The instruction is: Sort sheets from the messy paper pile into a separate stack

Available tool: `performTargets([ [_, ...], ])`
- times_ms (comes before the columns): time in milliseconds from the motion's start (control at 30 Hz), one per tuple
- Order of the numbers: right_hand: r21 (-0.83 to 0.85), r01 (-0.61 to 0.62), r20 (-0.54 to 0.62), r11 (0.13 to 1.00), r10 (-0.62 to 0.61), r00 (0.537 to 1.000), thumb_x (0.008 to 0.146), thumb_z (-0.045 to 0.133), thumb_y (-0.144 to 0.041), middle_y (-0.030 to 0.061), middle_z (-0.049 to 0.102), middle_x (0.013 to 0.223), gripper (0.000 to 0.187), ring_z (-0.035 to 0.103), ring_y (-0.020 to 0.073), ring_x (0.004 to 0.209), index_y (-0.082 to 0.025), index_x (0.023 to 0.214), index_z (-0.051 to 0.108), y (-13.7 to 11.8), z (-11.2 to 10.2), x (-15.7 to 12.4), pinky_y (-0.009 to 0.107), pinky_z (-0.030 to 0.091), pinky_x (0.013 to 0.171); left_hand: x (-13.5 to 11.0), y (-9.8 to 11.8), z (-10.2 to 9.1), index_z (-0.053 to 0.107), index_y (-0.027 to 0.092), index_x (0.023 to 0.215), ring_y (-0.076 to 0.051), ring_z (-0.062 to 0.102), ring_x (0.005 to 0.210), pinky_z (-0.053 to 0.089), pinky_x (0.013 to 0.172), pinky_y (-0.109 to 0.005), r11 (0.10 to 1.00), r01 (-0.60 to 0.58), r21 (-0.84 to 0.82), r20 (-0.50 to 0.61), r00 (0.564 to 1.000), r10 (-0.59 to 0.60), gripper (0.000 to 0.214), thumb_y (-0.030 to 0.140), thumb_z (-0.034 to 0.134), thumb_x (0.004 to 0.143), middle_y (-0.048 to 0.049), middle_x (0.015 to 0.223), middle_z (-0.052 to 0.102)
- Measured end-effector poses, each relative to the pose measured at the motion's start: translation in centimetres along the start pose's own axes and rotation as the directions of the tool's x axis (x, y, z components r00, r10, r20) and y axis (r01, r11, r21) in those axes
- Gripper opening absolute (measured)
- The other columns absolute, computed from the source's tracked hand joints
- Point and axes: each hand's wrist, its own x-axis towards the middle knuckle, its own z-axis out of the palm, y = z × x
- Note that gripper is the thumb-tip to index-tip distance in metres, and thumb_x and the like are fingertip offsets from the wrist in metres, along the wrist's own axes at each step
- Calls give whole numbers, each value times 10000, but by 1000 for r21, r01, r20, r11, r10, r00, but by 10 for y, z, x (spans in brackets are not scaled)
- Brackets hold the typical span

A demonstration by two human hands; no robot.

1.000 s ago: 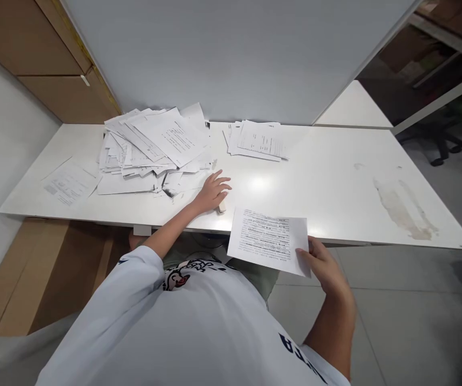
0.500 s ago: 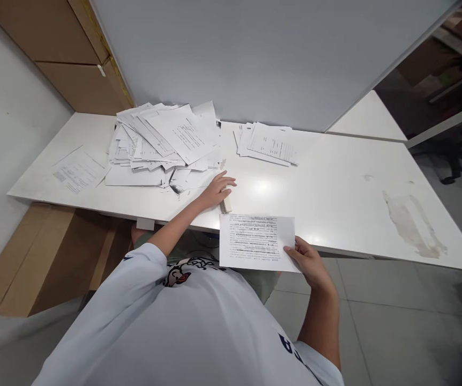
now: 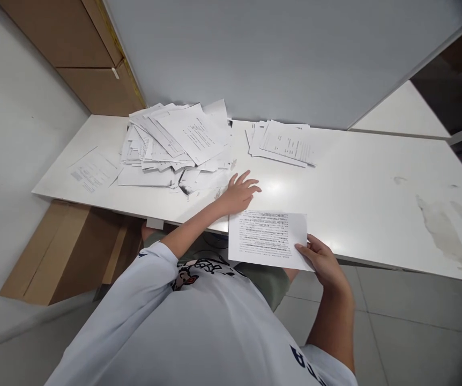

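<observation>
My right hand (image 3: 323, 260) pinches the right edge of a white printed sheet (image 3: 259, 238), thumb on top. The sheet is held level over the table's front edge and covered with dense lines of text. My left hand (image 3: 239, 194) is just beyond the sheet's far left corner, low over the table, with its fingers spread apart. No object shows in its fingers; what lies under the palm is hidden. Beyond that hand is a large messy pile of printed papers (image 3: 178, 139). A smaller stack of papers (image 3: 285, 142) lies to the right of the pile.
The white table (image 3: 355, 187) runs along a grey panel (image 3: 255, 59), with a worn patch at its right end. One loose sheet (image 3: 94, 170) lies at the left. Cardboard boxes (image 3: 90, 91) stand at the back left, and another box (image 3: 54, 246) is below the table.
The small beige block seen under my left hand is now out of sight. My left fingers have spread and the hand has shifted slightly right. The view has swung a little left.
</observation>
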Motion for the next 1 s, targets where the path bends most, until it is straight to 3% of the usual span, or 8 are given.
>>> performTargets([
  [133, -9, -27, -15, 1000, 27, 1000, 569, 838, -456, 54, 741, 803, 474, 679, 236, 697, -217, 956, 706, -1, 1, 2, 320, 532, 590, 6, 9, 8, 643, 196, 1117, -321, 219, 1482, 127, 1199, -588, 986, -93, 137, 149, 986, 72, 364, 50, 417, 872, -75, 1360, 573],
  [400, 26, -112, 40, 993, 111, 993, 653, 786, -485, 65, 751, 862, 388, 687, 268, 675, -252, 960, 732, 11, -4, 3, 354, 547, 538, 2, 4, 4, 649, 213, 1120, -289, 329, 1435, 270, 1134, -493, 970, -175, 171, 187, 972, 143, 394, 29, 417, 860, -54, 1348, 598],
  [667, 46, -230, 96, 972, 225, 970, 666, 815, -478, 76, 753, 905, 531, 687, 255, 723, -210, 1112, 715, 7, -19, 4, 322, 546, 584, 3, 7, 3, 646, 206, 1113, -248, 383, 1404, 284, 1123, -468, 975, -209, 69, 127, 972, 199, 389, 5, 400, 887, -35, 1172, 693],
  [833, 57, -209, 153, 976, 198, 968, 673, 805, -486, 90, 754, 973, 526, 700, 273, 786, -202, 1105, 712, 4, -9, 4, 364, 566, 672, 3, 2, 4, 678, 205, 1040, -236, 573, 1207, 372, 1051, -438, 992, -121, -41, 70, 990, 123, 257, 198, 430, 971, -28, 1097, 729],
  [900, 36, -177, 107, 984, 172, 979, 662, 805, -482, 85, 754, 948, 504, 699, 277, 764, -194, 1067, 719, 1, -15, -1, 360, 562, 639, 0, 2, 5, 683, 216, 1004, -220, 610, 1150, 366, 1066, -434, 988, -118, -96, 30, 992, 122, 248, 214, 439, 968, -19, 1048, 741],
  [1000, 22, -52, -170, 998, 55, 984, 603, 823, -443, 50, 745, 809, 428, 677, 250, 652, -203, 945, 731, -8, -44, -7, 327, 541, 545, -8, 1, 3, 679, 216, 976, -211, 586, 1200, 310, 1136, -434, 965, -178, -194, -157, 976, 149, 273, 223, 406, 977, -21, 1003, 746],
])
